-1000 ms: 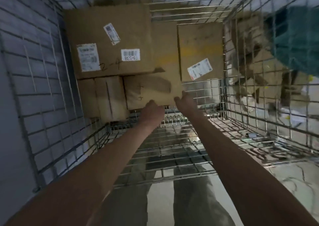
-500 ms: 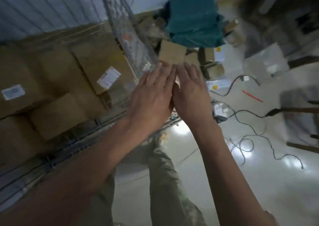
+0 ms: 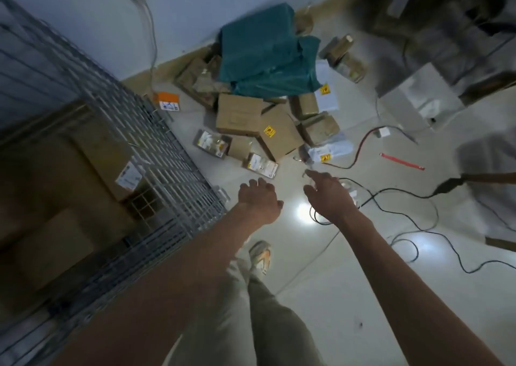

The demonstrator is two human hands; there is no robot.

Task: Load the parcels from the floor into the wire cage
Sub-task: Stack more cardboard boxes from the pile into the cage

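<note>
A heap of parcels lies on the floor ahead: a brown box with a yellow sticker (image 3: 280, 133), a plain brown box (image 3: 239, 115), a teal bag (image 3: 268, 55) and a small clear packet (image 3: 261, 165). The wire cage (image 3: 178, 153) stands at the left with cardboard boxes (image 3: 55, 175) inside it. My left hand (image 3: 258, 198) hovers empty above the floor, just short of the clear packet, fingers curled down. My right hand (image 3: 329, 193) is stretched out beside it, fingers apart, holding nothing.
Black and red cables (image 3: 391, 195) run over the glossy floor to the right. A red strip (image 3: 402, 161) lies beyond them. Grey blurred shapes (image 3: 418, 97) stand at the right. An orange-labelled packet (image 3: 167, 101) lies by the cage. My shoe (image 3: 259, 255) is below my hands.
My view has swung from the cage interior to the floor heap. Both hands left the box inside the cage, came out together and have now spread apart over the floor.
</note>
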